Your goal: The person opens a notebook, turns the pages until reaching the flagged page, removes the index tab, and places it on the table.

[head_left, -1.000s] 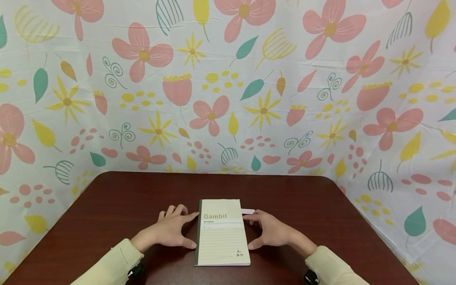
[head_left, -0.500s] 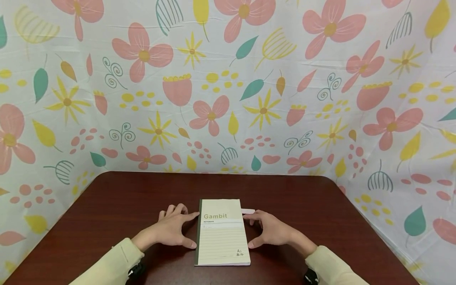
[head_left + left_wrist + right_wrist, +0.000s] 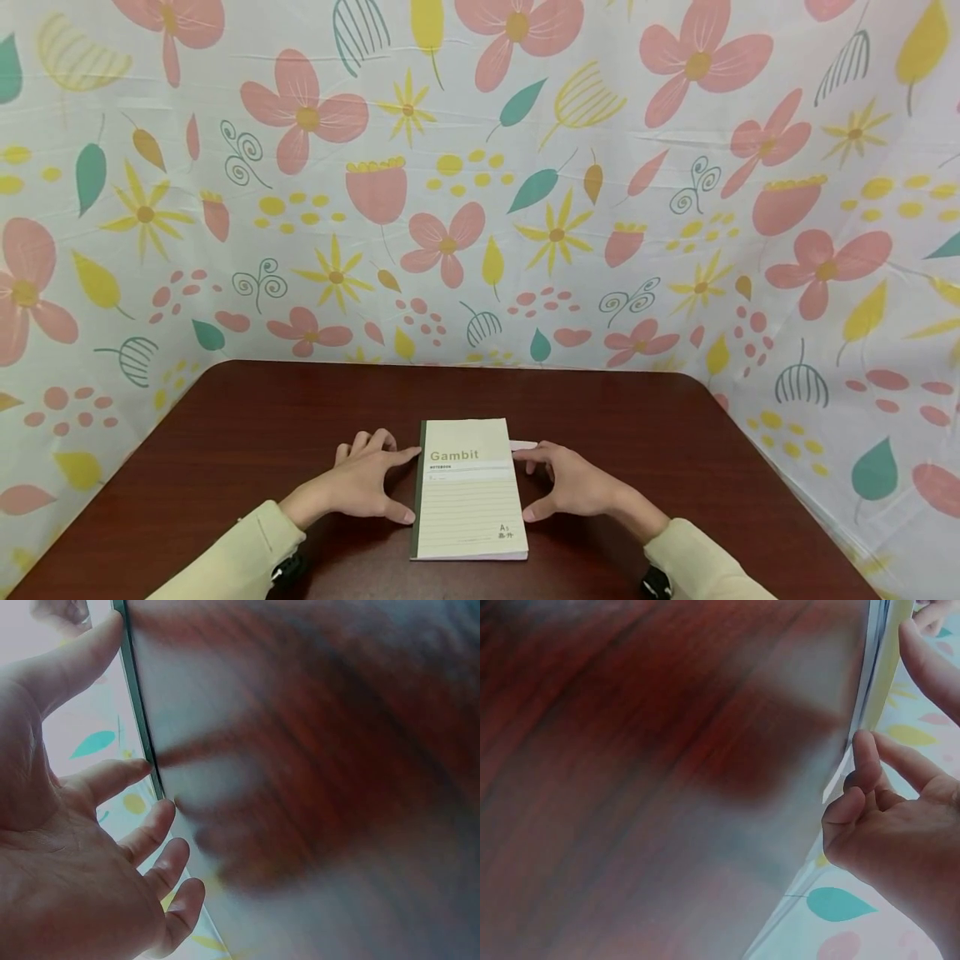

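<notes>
A cream notebook (image 3: 467,508) with a dark green spine and "Gambit" printed on its cover lies closed on the table, upright to me in the head view. My left hand (image 3: 358,483) is at its left, thumb and index fingertips right at the spine (image 3: 137,697), the other fingers spread loosely. From the opposite side, my right hand (image 3: 573,483) has thumb and index fingertips against the page edge (image 3: 871,675); its remaining fingers bend inward. A thin white strip (image 3: 524,445) sticks out at the notebook's upper right, beside the right index finger.
The dark red-brown table (image 3: 300,408) has a glossy top that mirrors the hands in both wrist views. A white cloth (image 3: 480,183) with flowers and leaves hangs behind it and along both sides. Each wrist wears a black device (image 3: 287,571) below a pale sleeve.
</notes>
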The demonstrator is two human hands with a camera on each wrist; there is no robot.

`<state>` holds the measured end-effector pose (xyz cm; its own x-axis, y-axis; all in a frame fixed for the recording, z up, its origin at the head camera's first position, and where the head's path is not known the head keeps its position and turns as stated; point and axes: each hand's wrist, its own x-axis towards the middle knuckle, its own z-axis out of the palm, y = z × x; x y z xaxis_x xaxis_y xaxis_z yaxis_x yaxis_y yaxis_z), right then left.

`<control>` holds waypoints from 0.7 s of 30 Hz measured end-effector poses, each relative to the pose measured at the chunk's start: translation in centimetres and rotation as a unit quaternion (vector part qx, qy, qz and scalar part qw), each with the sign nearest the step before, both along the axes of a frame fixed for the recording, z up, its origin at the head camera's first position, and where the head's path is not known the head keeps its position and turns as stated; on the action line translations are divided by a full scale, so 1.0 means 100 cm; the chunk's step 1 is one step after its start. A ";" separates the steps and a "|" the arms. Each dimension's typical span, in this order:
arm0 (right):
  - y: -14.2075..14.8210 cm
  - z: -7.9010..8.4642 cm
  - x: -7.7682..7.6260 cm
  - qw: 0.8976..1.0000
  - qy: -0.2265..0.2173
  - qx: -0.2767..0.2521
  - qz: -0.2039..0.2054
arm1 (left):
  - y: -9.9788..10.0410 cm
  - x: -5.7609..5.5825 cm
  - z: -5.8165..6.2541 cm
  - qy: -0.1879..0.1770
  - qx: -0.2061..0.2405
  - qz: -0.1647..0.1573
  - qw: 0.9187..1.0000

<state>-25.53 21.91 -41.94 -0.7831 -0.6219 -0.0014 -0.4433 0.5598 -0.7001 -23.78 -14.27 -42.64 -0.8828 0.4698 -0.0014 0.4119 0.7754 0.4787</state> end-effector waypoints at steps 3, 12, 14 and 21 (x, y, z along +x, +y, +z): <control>0.000 0.002 0.000 1.000 0.002 0.004 -0.002 | 0.000 0.000 0.000 0.001 0.000 0.000 1.000; -0.001 0.012 0.000 1.000 0.007 0.005 -0.007 | 0.000 -0.001 -0.001 0.000 -0.003 0.000 1.000; -0.001 0.014 0.000 1.000 0.007 0.003 -0.006 | 0.000 -0.001 -0.001 -0.002 -0.004 -0.001 1.000; -0.004 0.023 0.000 1.000 0.002 -0.009 -0.008 | 0.001 0.000 0.001 -0.002 -0.002 0.001 1.000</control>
<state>-25.51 21.49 -39.61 -0.7935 -0.6084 0.0127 -0.4368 0.5549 -0.7080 -23.79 -14.14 -42.50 -0.8841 0.4673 -0.0066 0.4078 0.7782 0.4776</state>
